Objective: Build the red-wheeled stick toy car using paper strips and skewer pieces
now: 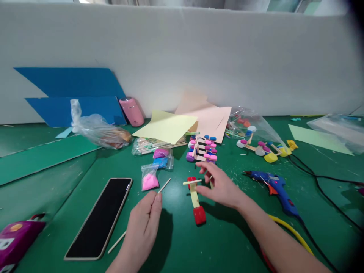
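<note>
My left hand (143, 220) is closed around a thin wooden stick (164, 185), which pokes out above the fingers and again below the hand. On the green table, a small craft piece (195, 197) made of a pale flat stick has red blocks at both ends. A short pale stick (192, 182) lies across its upper end. Beside that end hovers my right hand (217, 184), fingers spread and curved, thumb close to the short stick. Something pale shows behind the right fingers, too hidden to name.
A phone (99, 218) lies at left, near bags of pink (149, 180) and blue clay. Behind are bundled sticks, coloured paper (167, 126) and stick-built models (202, 148). A blue glue gun (274, 185) with its cord lies right; a white panel (182, 60) stands behind.
</note>
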`<act>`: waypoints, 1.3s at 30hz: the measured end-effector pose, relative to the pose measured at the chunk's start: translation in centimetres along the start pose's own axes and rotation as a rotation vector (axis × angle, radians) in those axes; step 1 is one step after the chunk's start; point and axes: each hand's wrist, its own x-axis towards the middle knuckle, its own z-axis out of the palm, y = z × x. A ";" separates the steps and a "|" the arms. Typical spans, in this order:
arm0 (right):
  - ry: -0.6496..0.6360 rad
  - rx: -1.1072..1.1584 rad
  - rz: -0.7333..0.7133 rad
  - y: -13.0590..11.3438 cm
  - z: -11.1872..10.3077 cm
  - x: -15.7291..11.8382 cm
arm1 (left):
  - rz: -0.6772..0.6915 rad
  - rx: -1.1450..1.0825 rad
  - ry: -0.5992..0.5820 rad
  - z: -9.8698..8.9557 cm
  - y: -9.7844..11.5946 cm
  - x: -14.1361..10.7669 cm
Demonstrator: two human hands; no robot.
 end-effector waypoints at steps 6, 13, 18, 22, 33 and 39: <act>0.082 0.038 -0.156 -5.6 -2.7 -3.3 | -0.151 -0.654 -0.350 2.4 3.4 -2.9; 0.033 0.465 -0.083 -5.3 0.5 -9.6 | -0.181 -1.219 -0.758 7.1 5.0 -4.8; 0.324 0.505 -0.101 -3.4 1.6 -10.7 | -0.195 -1.244 -0.753 8.8 5.3 -5.2; 0.481 0.454 -0.014 -3.7 2.4 -10.9 | -0.264 -1.128 -0.793 9.6 5.4 -5.6; 0.544 0.474 0.224 -4.3 2.2 -10.7 | -0.307 -0.972 -0.904 8.4 6.8 -4.6; 0.638 0.421 0.163 -2.2 -2.8 -11.0 | -0.297 -0.867 -0.778 6.8 5.8 -4.5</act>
